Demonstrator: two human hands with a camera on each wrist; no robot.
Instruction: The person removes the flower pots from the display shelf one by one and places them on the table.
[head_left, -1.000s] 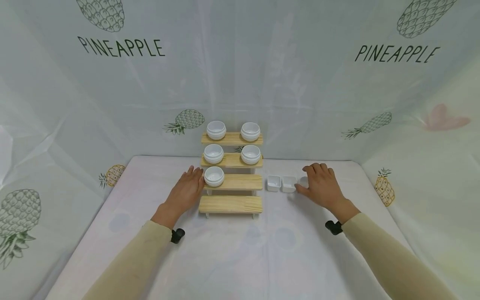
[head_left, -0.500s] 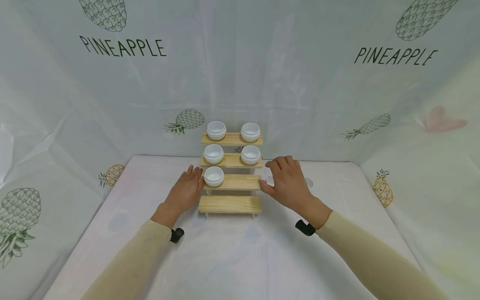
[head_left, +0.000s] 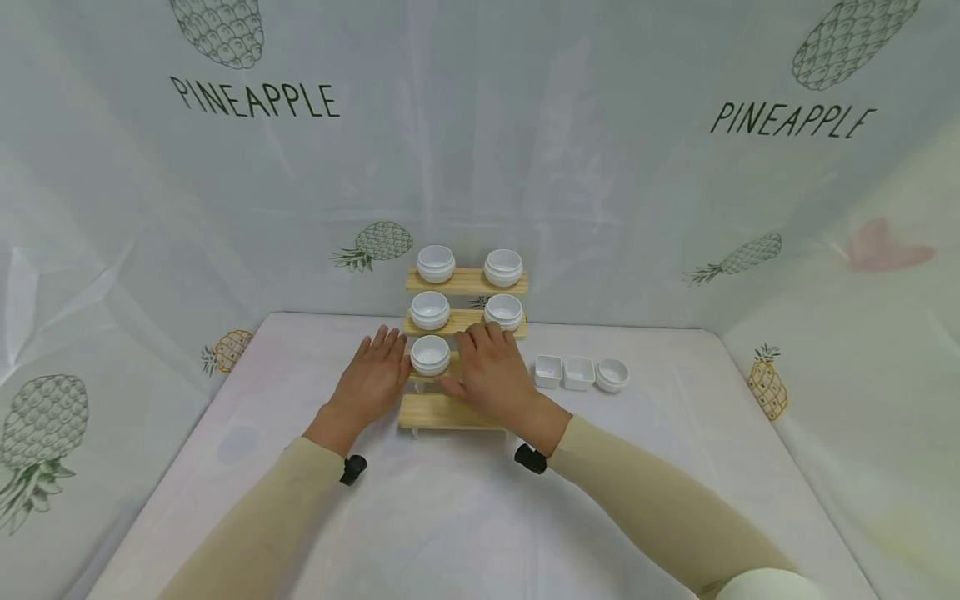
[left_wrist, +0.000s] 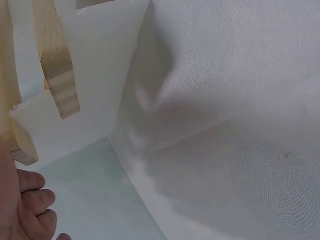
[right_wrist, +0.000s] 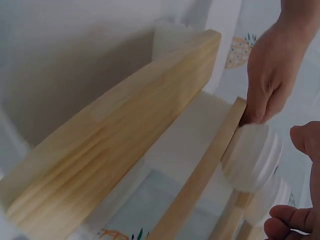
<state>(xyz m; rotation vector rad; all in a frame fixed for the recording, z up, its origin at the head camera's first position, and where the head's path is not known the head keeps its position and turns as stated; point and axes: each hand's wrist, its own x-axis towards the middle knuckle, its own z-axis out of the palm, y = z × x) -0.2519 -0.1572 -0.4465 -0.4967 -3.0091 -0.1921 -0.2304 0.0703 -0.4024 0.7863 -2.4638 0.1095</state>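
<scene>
While my left grip rests against the left end of the wooden stepped stand, my right grip hangs over the third step down, thumb and fingers apart, nothing visible between them. Thing in question: the white bowl at that step's left end, upright, left fingers just beside it, right thumb and fingertips facing its other side. Can't tell from the head view if the right thumb touches it; right wrist view suggests a gap. Left grip doesn't look wrapped round anything, fingers pointing forward, though the left wrist view cuts much of it off. Behind: two bowls on the top step, left one and right one; two on the next, left one and right one, the last partly hidden by my right fingers. On the desk, right of the stand, a row: two square dishes, then a round bowl. To handle the bowl well, I'd say: brace the stand lightly with the left, thumb near side, fingers far side, pinch evenly below the rim since the wall looks slippery, knuckles clear of the bowls behind, base level and fully on the narrow board.
</scene>
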